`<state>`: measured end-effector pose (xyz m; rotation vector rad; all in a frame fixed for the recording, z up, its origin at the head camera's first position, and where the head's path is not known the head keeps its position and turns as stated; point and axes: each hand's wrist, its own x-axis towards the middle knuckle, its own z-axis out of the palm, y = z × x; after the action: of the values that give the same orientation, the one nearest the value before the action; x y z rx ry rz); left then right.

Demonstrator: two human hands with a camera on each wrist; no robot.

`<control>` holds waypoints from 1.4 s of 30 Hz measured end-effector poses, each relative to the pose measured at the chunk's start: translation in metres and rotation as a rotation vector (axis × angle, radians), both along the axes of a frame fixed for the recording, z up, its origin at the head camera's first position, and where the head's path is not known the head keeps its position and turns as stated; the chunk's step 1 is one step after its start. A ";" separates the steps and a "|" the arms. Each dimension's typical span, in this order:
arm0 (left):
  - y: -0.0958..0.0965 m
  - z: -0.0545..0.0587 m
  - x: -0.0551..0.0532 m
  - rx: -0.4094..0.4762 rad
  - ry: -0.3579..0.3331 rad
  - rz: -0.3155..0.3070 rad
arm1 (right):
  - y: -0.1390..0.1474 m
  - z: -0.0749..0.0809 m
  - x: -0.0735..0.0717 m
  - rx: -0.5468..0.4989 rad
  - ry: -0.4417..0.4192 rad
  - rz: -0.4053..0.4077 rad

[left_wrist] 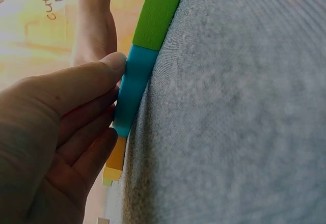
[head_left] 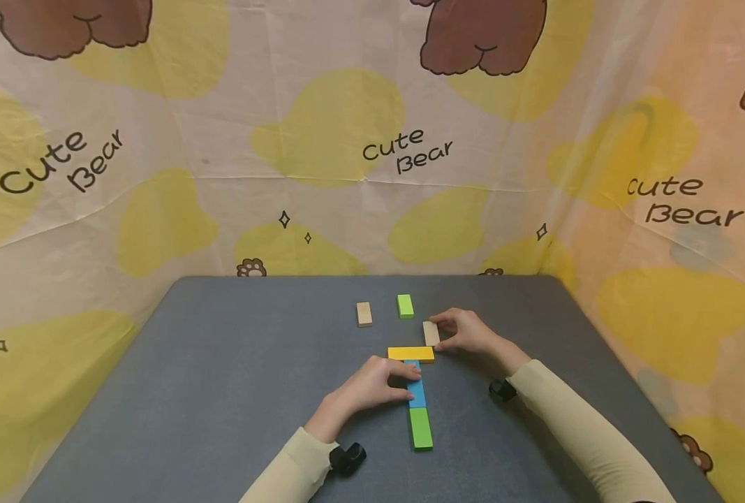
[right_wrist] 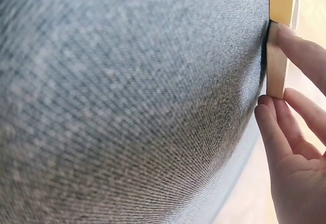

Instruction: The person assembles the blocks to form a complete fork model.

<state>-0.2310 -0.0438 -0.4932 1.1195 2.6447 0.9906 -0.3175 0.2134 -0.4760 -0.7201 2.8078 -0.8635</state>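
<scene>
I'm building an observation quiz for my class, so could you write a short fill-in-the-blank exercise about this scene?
1. The left hand has its thumb against a block coloured ____.
2. The right hand pinches a tan block; tan blocks number ____ in all.
3. The nearest block to the person is ____.
4. Lettering on the backdrop reads "Cute ____".

Missing words: blue; two; green; Bear.

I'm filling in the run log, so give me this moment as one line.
left hand: touching blue block | right hand: pinching tan block by yellow block | green block: against blue block's near end
</scene>
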 end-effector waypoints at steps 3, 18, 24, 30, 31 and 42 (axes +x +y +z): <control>0.000 -0.001 0.000 0.002 0.001 0.002 | 0.000 0.000 0.000 -0.001 -0.003 0.001; 0.000 -0.002 -0.001 0.010 0.007 -0.003 | 0.002 -0.001 0.000 0.009 0.000 -0.005; 0.000 -0.002 -0.002 0.006 0.013 -0.009 | 0.002 -0.002 -0.001 0.012 -0.011 -0.006; 0.000 -0.003 -0.003 0.001 0.010 -0.006 | 0.000 -0.001 0.000 0.008 -0.019 -0.011; 0.000 -0.003 -0.003 0.001 0.008 -0.004 | 0.000 -0.001 0.000 0.007 -0.019 -0.011; 0.000 -0.003 -0.002 0.002 0.006 0.002 | 0.000 -0.001 0.000 -0.002 -0.027 -0.014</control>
<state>-0.2330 -0.0435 -0.4966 1.1223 2.6502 0.9925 -0.3174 0.2132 -0.4775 -0.6847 2.7914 -0.8724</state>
